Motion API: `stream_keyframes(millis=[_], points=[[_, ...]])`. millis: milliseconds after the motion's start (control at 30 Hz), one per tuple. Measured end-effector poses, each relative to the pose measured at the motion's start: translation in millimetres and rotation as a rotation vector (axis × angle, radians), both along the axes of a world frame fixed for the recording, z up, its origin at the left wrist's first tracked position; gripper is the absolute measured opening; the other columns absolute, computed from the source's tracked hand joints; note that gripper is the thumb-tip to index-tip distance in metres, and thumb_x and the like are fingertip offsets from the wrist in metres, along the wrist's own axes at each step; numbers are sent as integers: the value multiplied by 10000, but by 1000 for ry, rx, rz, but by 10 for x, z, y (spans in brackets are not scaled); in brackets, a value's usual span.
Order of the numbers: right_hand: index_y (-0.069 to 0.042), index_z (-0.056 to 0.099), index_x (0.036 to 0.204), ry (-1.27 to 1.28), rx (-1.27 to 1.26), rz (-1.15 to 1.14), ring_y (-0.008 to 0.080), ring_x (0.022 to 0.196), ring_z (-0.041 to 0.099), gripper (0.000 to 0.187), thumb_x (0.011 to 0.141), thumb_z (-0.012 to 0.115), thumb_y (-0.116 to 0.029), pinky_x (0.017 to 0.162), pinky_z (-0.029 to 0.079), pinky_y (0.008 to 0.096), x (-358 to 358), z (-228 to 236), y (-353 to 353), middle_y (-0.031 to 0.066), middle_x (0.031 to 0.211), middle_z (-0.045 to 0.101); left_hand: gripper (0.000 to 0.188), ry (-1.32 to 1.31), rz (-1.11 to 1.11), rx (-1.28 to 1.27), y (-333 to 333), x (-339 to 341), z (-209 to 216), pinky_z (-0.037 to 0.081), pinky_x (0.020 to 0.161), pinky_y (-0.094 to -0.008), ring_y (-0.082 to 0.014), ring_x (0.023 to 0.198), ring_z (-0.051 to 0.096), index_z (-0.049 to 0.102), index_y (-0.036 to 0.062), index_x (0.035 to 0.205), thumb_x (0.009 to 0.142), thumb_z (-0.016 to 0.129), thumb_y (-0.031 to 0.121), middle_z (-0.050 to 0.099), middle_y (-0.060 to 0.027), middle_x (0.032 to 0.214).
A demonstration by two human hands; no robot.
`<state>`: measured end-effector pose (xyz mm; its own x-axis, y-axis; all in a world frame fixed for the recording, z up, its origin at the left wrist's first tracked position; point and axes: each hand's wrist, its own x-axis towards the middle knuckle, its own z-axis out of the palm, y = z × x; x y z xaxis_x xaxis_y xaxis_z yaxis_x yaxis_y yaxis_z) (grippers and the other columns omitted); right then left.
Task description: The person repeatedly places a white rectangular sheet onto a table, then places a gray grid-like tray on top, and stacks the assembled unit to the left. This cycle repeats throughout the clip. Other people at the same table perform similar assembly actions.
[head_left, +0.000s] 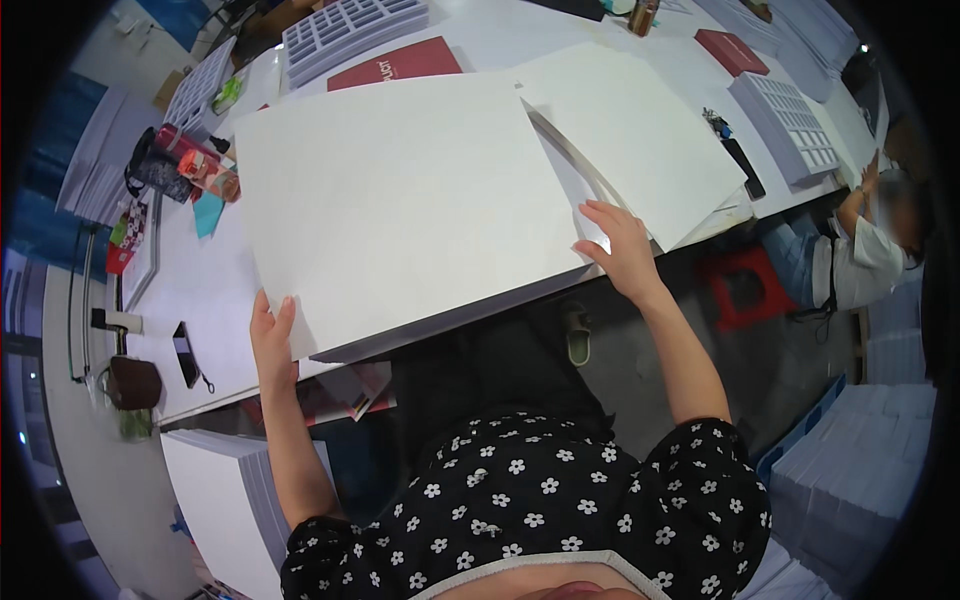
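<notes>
A thick stack of large white sheets (400,210) lies at the table's front edge. My left hand (272,340) rests against its near left corner, with the fingers stretched along the side and the thumb apart by the top. At its right side is my right hand (625,248), thumb and fingers spread, with nothing seen between them. Farther right lies a second pile of white sheets (630,130), with a raised, bent edge in the gap between the piles.
White compartment trays (355,35) and a dark red flat box (395,65) stand at the back. Bottles (208,175) are at left. A white multi-slot tray (785,125) sits at right. Another person (860,240) sits beyond a red stool (745,285). Stacked white sheets (215,490) stand below left.
</notes>
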<state>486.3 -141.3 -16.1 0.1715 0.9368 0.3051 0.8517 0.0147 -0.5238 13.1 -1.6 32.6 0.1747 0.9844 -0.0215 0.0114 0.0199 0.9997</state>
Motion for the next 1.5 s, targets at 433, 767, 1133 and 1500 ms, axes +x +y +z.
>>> stream_keyframes(millis=[433,767,1133,1500], points=[[-144,512,1432,-353,185,229,399,1415,382,737,758,772,-291,1155,302,561,-823,-236,-371,190,1518,415,361,56,25,1,5,-51,-118,473,939,-306,-160,1079,611,497,-26,1324,990,562,93,641,-121,1201],[-178,528,1417,-376,142,210,386,1423,374,748,722,805,-203,1157,291,570,-873,-260,-367,167,1521,419,371,207,61,89,42,-102,-291,445,971,-311,-167,1101,591,538,-33,1301,967,605,113,641,-112,1213],[-164,515,1423,-432,179,210,401,1427,362,652,819,750,-231,1164,274,581,-887,-323,-343,180,1524,415,538,342,38,175,73,-170,-476,345,1109,-337,-223,1308,500,458,11,1458,946,602,93,574,-139,1390],[-132,498,1429,-452,198,216,414,1434,350,575,899,690,-246,1180,233,579,-909,-335,-350,186,1533,403,541,307,-76,39,75,-287,-531,200,1204,-315,-225,1495,260,238,6,1560,1078,378,208,292,-127,1617]])
